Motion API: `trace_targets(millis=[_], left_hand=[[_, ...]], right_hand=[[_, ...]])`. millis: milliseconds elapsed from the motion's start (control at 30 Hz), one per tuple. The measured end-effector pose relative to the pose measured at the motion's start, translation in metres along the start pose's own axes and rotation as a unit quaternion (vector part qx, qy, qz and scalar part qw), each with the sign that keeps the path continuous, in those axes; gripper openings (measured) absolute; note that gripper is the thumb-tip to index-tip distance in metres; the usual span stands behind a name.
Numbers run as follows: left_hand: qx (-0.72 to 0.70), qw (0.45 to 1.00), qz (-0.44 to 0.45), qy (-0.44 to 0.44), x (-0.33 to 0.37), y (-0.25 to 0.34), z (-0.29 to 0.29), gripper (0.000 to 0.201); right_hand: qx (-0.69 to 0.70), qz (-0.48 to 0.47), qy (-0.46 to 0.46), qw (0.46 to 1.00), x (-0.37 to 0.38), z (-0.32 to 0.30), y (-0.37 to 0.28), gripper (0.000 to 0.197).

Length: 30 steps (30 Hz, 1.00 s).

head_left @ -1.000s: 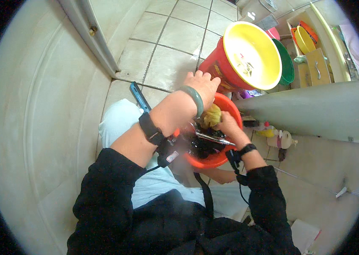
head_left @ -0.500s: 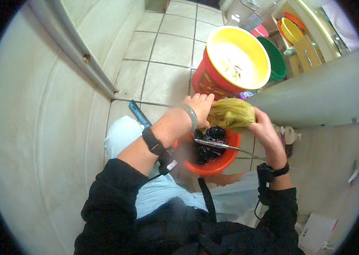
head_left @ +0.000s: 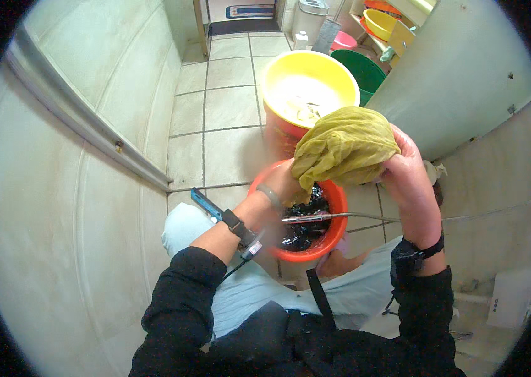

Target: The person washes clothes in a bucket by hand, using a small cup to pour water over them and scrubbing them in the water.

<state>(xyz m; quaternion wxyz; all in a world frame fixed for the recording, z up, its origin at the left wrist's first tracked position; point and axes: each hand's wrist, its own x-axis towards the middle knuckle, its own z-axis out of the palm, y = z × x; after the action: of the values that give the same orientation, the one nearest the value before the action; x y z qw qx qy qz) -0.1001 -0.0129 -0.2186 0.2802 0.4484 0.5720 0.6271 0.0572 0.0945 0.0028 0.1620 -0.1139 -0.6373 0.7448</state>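
My right hand [head_left: 407, 174] holds a wet olive-yellow cloth [head_left: 344, 146] lifted above a small orange basin [head_left: 334, 237] that rests between my knees. Dark laundry [head_left: 303, 229] lies in the basin, and a thin metal hose or rod [head_left: 334, 217] crosses its rim. My left hand [head_left: 285, 184] grips the lower left edge of the same cloth, just over the basin's far rim. Both wrists carry black bands. Beyond the basin stands a big red bucket with a yellow inside [head_left: 306, 88], holding pale water and a few items.
A green tub [head_left: 366, 70], a pink tub [head_left: 344, 40] and a yellow bowl [head_left: 378, 22] sit at the back right. A white tiled wall [head_left: 71, 188] with a metal rail [head_left: 83, 122] runs along the left. A white panel [head_left: 460, 81] stands at the right.
The cloth has come up out of the orange basin, lifted higher by my right hand. My left hand has shifted from the basin's rim onto the cloth's edge.
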Motion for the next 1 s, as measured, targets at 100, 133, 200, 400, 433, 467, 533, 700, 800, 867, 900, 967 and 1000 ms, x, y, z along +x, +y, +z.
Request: trace_targets(millis=[100,133,200,400,433,467,533,700,800,867,900,967,1000], left_hand=[[-0.197,0.962,-0.179,0.063,-0.004,0.031,0.011,0.035],[-0.083,0.985,-0.073,0.134,-0.006,0.035,0.011,0.033],[-0.126,0.981,-0.055,0.140,-0.005,0.043,0.002,0.025],[-0.349,0.910,-0.110,0.196,0.008,0.049,0.008,0.021],[-0.345,0.911,-0.110,0.197,0.007,0.040,0.008,0.021],[-0.232,0.948,-0.085,0.200,0.002,0.023,0.004,0.021],[-0.026,0.982,-0.046,0.179,-0.005,-0.006,-0.002,0.027],[-0.011,0.993,-0.081,0.086,-0.011,0.040,0.033,0.032],[0.089,0.994,0.008,0.057,-0.023,0.032,0.048,0.036],[0.111,0.992,0.060,0.004,-0.031,0.036,0.056,0.045],[0.114,0.992,0.053,0.004,-0.033,0.033,0.055,0.045],[0.156,0.976,0.126,-0.083,-0.032,0.032,0.052,0.050],[0.166,0.968,0.133,-0.135,-0.029,0.033,0.050,0.055]], right_hand=[[0.031,0.004,0.054,0.998,-0.014,-0.032,0.021,0.039],[0.034,0.012,0.066,0.997,-0.018,-0.049,0.035,0.040],[0.008,0.040,0.084,0.996,-0.026,-0.066,0.066,0.041],[-0.235,0.132,-0.021,0.963,-0.067,-0.086,0.195,0.071],[-0.163,0.225,-0.035,0.960,-0.072,-0.076,0.195,0.072],[-0.082,0.292,-0.006,0.953,-0.067,-0.063,0.203,0.074],[0.130,0.390,0.009,0.911,-0.057,-0.045,0.208,0.080],[0.407,0.371,-0.124,0.825,-0.030,-0.037,0.216,0.087],[0.511,0.293,-0.087,0.803,-0.020,-0.024,0.218,0.078],[0.531,0.260,-0.026,0.806,-0.008,-0.022,0.215,0.074],[0.528,0.257,-0.002,0.810,-0.005,-0.022,0.223,0.066],[0.509,0.274,0.019,0.816,-0.004,-0.031,0.226,0.053],[0.511,0.278,0.021,0.813,-0.005,-0.036,0.229,0.053]])
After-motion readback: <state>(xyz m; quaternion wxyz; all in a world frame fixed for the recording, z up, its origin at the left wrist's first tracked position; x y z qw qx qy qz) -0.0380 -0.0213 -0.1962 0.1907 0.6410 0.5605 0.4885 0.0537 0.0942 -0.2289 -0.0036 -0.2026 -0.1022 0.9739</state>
